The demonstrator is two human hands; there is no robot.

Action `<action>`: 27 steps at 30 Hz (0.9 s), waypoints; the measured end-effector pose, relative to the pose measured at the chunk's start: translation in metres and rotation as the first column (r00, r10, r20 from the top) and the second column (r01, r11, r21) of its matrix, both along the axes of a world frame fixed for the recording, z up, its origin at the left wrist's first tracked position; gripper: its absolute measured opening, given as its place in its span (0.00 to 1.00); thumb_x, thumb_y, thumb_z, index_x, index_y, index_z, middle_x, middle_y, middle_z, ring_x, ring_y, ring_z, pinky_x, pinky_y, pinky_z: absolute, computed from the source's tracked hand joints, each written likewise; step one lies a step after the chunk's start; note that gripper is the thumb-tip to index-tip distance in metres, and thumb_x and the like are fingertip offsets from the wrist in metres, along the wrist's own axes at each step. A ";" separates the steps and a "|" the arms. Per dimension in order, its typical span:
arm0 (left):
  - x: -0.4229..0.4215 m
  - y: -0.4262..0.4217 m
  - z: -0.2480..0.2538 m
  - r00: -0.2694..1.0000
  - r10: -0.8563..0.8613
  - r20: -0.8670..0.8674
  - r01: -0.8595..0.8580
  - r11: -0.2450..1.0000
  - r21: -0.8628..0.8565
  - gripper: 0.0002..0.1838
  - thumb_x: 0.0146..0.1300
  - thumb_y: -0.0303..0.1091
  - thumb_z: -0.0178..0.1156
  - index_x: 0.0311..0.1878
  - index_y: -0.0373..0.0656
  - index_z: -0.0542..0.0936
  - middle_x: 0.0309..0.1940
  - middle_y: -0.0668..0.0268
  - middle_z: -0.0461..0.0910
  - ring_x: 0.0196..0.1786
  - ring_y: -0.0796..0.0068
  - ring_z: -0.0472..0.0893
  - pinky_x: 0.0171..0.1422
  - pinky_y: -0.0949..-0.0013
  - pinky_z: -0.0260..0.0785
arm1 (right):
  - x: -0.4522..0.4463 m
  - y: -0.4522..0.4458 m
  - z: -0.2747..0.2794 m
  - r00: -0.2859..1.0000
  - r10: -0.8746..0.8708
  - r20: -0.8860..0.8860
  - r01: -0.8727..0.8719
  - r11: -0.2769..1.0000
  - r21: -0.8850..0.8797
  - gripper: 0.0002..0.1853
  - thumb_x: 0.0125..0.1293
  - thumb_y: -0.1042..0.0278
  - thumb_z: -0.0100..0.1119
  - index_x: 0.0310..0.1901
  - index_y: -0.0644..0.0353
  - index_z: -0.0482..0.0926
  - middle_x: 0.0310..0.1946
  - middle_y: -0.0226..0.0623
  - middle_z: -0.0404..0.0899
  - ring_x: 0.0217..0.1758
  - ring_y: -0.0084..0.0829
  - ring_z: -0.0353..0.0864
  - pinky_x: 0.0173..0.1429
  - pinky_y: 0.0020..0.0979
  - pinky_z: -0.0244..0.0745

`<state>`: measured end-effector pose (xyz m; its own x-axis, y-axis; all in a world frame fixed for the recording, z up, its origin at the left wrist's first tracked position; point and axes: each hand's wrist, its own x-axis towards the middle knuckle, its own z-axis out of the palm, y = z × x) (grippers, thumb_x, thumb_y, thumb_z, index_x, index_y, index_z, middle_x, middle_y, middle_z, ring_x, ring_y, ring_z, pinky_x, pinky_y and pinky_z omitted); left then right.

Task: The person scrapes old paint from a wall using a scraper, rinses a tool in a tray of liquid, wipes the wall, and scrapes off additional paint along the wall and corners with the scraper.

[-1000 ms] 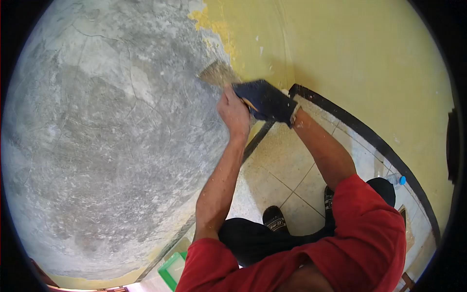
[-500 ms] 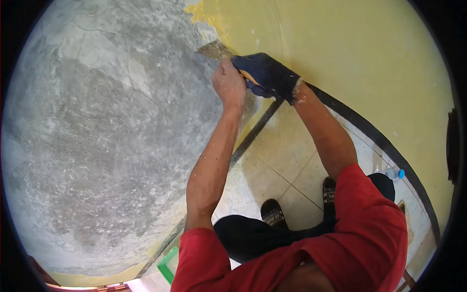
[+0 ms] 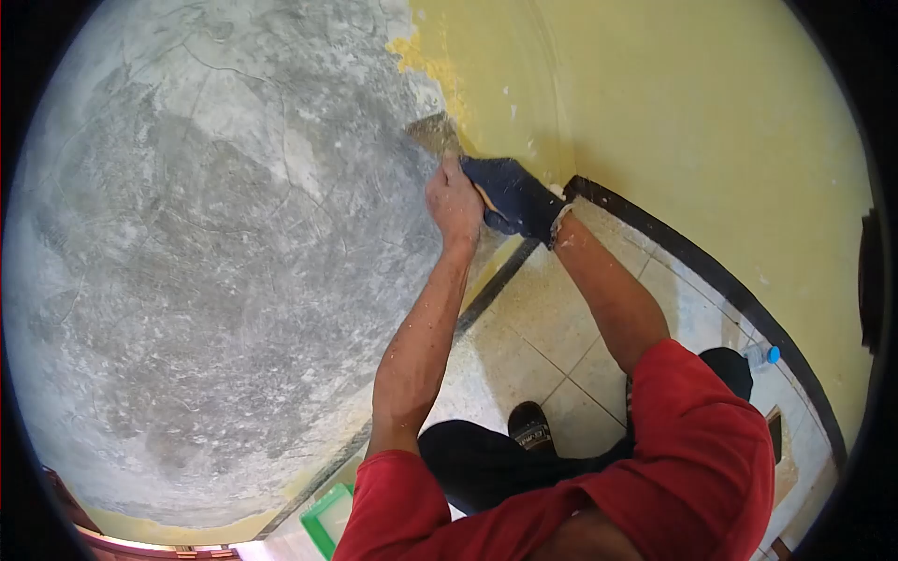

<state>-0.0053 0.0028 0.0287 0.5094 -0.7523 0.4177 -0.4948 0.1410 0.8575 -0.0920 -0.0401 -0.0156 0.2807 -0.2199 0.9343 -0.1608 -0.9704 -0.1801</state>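
Observation:
A paint scraper (image 3: 434, 134) with a wide, dusty metal blade lies against the wall, where bare grey plaster (image 3: 234, 252) meets yellow-green paint (image 3: 655, 93). My right hand (image 3: 513, 198), in a dark blue glove, is wrapped round its handle, of which a yellowish strip shows. Closed close to the blade end is my bare left hand (image 3: 456, 204), pressed up beside the glove. The fingers of both hands partly hide the handle. A ragged patch of brighter yellow (image 3: 428, 64) borders the plaster just above the blade.
A dark baseboard (image 3: 720, 271) runs along the wall's foot, meeting another strip at the corner. Below are floor tiles (image 3: 533, 327) and my sandalled foot (image 3: 531, 425). A bottle with a blue cap (image 3: 773, 354) stands at the right; a green-rimmed container (image 3: 318, 531) is at lower left.
The view has shifted, so the wall, hands and scraper appear lower and further right. The blade has moved slightly down along the paint edge. Both hands keep their grip.

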 end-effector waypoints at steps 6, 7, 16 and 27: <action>0.004 -0.002 0.005 0.994 -0.085 -0.061 0.092 0.988 0.126 0.30 0.69 0.48 0.41 0.27 0.28 0.77 0.21 0.46 0.75 0.28 0.48 0.74 0.39 0.54 0.64 | -0.005 -0.004 0.002 0.999 0.025 -0.039 -0.019 0.989 0.144 0.07 0.61 0.72 0.54 0.41 0.62 0.73 0.34 0.44 0.76 0.38 0.46 0.75 0.44 0.36 0.71; 0.001 0.001 -0.002 0.994 -0.095 -0.059 0.101 0.989 0.107 0.30 0.69 0.48 0.41 0.27 0.28 0.77 0.21 0.46 0.75 0.28 0.48 0.74 0.39 0.54 0.64 | -0.001 0.002 -0.017 0.999 -0.045 -0.025 0.047 0.998 0.051 0.07 0.61 0.72 0.54 0.41 0.62 0.73 0.36 0.45 0.77 0.40 0.46 0.76 0.45 0.36 0.71; -0.042 -0.040 0.123 0.849 -0.511 -0.133 0.485 0.854 -0.188 0.24 0.68 0.47 0.47 0.26 0.36 0.77 0.17 0.58 0.75 0.21 0.69 0.76 0.28 0.68 0.68 | -0.049 -0.039 0.133 0.894 0.137 0.427 -0.247 0.945 0.214 0.15 0.70 0.57 0.48 0.47 0.61 0.73 0.23 0.34 0.74 0.20 0.25 0.71 0.24 0.26 0.67; 0.019 0.077 0.107 0.715 -0.577 -0.395 0.237 0.731 -0.639 0.19 0.67 0.43 0.52 0.52 0.37 0.73 0.39 0.61 0.75 0.39 0.65 0.79 0.42 0.66 0.75 | -0.116 -0.027 0.065 0.882 0.101 0.460 -0.444 0.501 0.742 0.11 0.66 0.56 0.55 0.35 0.56 0.75 0.24 0.30 0.74 0.16 0.22 0.69 0.17 0.26 0.62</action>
